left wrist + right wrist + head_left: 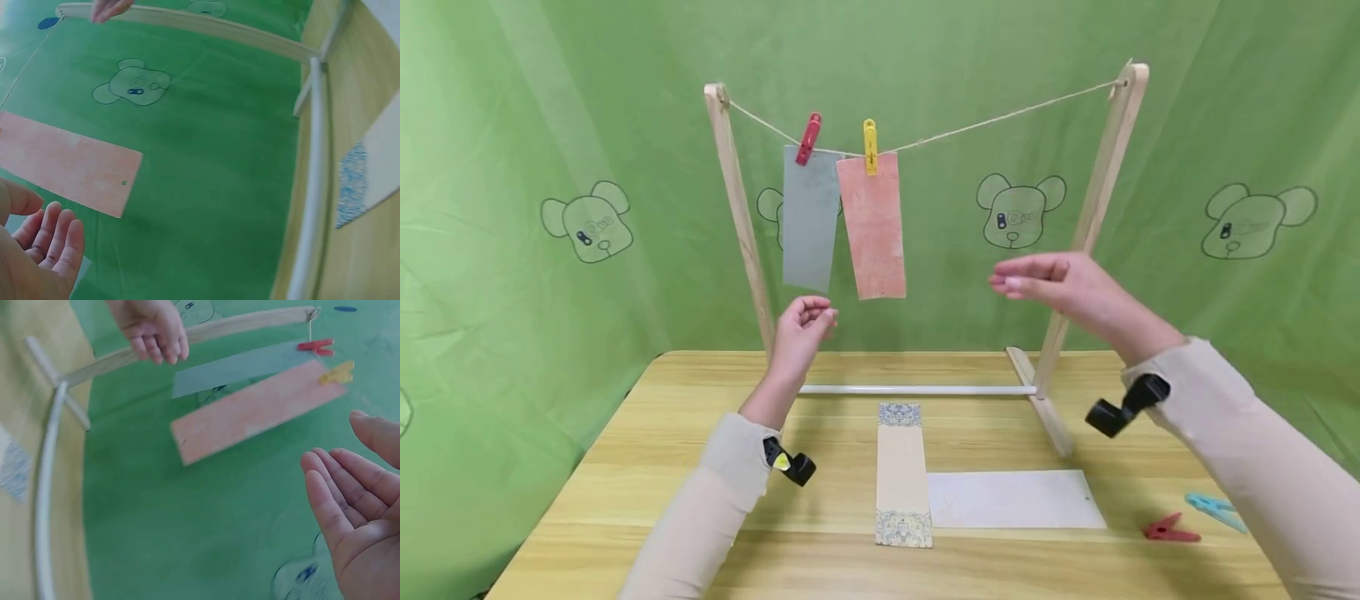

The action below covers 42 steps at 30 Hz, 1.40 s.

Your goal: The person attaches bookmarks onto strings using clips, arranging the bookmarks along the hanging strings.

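Observation:
Two paper strips hang from a string (pixel 1011 115): a grey-blue one (pixel 811 221) under a red clothespin (pixel 808 139), and a pink one (pixel 874 229) under a yellow clothespin (pixel 870 147). My left hand (pixel 805 333) is just below the grey-blue strip, its fingers loosely bent and holding nothing. To the right of the pink strip, my right hand (pixel 1052 283) is raised in the air, empty, fingers extended together. The right wrist view shows that palm (pixel 369 525) bare, with the pink strip (pixel 256 412) and yellow clothespin (pixel 337 372) beyond it.
Wooden posts (pixel 1105 183) hold the string, joined low down by a white rod (pixel 917 390). On the table lie a patterned cream strip (pixel 902 471), a white strip (pixel 1015 498), a red clothespin (pixel 1171 529) and a blue clothespin (pixel 1217 510). A green curtain (pixel 925 50) hangs behind.

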Motion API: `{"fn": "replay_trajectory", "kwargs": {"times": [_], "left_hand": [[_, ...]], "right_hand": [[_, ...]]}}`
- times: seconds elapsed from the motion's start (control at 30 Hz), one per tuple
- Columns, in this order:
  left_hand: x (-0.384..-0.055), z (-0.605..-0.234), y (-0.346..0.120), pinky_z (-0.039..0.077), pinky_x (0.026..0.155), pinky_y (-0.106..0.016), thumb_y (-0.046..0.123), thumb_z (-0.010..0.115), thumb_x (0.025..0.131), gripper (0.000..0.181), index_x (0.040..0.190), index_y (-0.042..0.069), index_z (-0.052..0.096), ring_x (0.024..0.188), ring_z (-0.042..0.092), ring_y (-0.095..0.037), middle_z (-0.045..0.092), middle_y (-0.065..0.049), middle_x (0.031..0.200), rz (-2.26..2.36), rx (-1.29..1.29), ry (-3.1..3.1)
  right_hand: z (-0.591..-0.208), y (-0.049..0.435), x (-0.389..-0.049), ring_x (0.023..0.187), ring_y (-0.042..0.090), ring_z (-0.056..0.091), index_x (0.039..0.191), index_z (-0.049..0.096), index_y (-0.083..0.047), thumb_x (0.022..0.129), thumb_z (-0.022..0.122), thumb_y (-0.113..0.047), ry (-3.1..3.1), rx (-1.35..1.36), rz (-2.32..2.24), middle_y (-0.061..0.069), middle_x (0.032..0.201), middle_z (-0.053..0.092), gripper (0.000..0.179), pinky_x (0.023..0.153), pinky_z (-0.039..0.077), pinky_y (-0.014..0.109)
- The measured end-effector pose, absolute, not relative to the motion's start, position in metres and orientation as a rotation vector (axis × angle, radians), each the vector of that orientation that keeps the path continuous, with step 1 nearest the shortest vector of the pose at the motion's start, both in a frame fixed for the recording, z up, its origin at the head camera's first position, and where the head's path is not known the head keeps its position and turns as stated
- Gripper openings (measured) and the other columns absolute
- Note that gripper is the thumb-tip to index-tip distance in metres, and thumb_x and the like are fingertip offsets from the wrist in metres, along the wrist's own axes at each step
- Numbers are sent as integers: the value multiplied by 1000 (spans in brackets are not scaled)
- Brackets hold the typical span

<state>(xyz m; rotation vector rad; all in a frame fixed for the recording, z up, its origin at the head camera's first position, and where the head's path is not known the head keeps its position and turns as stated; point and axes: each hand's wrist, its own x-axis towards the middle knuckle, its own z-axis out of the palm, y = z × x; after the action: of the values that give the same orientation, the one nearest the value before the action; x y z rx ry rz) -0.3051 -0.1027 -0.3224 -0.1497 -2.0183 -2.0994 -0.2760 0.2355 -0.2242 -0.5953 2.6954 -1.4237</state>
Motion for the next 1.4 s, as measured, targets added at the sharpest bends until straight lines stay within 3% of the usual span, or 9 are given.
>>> {"fn": "replay_trajectory", "kwargs": {"times": [0.23, 0.37, 0.47, 0.57, 0.77, 0.9, 1.0, 1.23, 1.4], "left_hand": [[-292, -345, -103, 53, 79, -28, 2, 57, 90, 23, 112, -3, 54, 81, 59, -11, 62, -12, 100, -2155, -123, -2049], [-284, -359, -97, 54, 81, -34, 1, 57, 89, 22, 111, -4, 55, 79, 59, -12, 62, -8, 95, -2202, -113, -2041], [-280, -371, -91, 54, 79, -32, 1, 57, 89, 22, 110, -4, 54, 80, 59, -13, 61, -6, 92, -2197, -136, -2064], [-275, -382, -86, 52, 76, -26, 2, 58, 89, 23, 111, -5, 54, 83, 58, -14, 61, -11, 97, -2199, -136, -2092], [-262, -405, -79, 49, 81, -24, 1, 58, 87, 34, 119, -9, 50, 89, 56, -12, 60, -18, 109, -2235, -82, -2145], [-256, -420, -74, 49, 85, -25, 1, 58, 87, 40, 124, -10, 47, 99, 56, -20, 56, -24, 118, -2195, -121, -2230], [-252, -430, -70, 51, 84, -33, 2, 59, 86, 47, 128, -11, 43, 103, 55, -27, 51, -27, 123, -2166, -127, -2304], [-245, -439, -61, 49, 90, -36, 6, 66, 81, 58, 131, -10, 41, 103, 52, -28, 49, -25, 125, -2080, -63, -2470], [-240, -445, -57, 44, 97, -46, 9, 70, 80, 66, 135, -8, 37, 113, 49, -37, 48, -24, 127, -1913, -112, -2630]], "right_hand": [[-283, 281, -255, 105, 4, 60, 131, 53, -9, 94, 56, -36, 2769, -530, -1288, 2, 122, 63, 46, 102, 39, 46], [-316, 307, -242, 103, 1, 60, 132, 52, -8, 95, 54, -35, 2811, -498, -1223, 1, 121, 63, 45, 93, 47, 31], [-338, 324, -232, 101, -4, 58, 132, 52, -5, 96, 54, -33, 2818, -456, -1225, -2, 119, 64, 45, 86, 45, 17], [-355, 337, -221, 100, -8, 57, 131, 52, -2, 96, 53, -31, 2810, -405, -1246, -5, 117, 65, 45, 82, 44, 12], [-374, 358, -202, 99, -4, 60, 131, 50, 1, 97, 52, -28, 2770, -317, -1317, -9, 116, 65, 45, 80, 42, 9], [-383, 374, -193, 98, -6, 59, 131, 50, 2, 98, 50, -28, 2757, -255, -1330, -11, 114, 66, 44, 77, 43, 9], [-391, 383, -187, 98, -7, 58, 130, 50, 2, 98, 50, -26, 2746, -221, -1341, -12, 114, 66, 43, 77, 44, 10], [-405, 403, -177, 100, -11, 55, 130, 51, 2, 99, 48, -21, 2833, -288, -1284, -17, 115, 64, 38, 76, 41, 6], [-412, 417, -173, 99, -14, 52, 130, 51, 1, 99, 48, -20, 2819, -244, -1292, -23, 113, 61, 37, 73, 43, 7]]}}
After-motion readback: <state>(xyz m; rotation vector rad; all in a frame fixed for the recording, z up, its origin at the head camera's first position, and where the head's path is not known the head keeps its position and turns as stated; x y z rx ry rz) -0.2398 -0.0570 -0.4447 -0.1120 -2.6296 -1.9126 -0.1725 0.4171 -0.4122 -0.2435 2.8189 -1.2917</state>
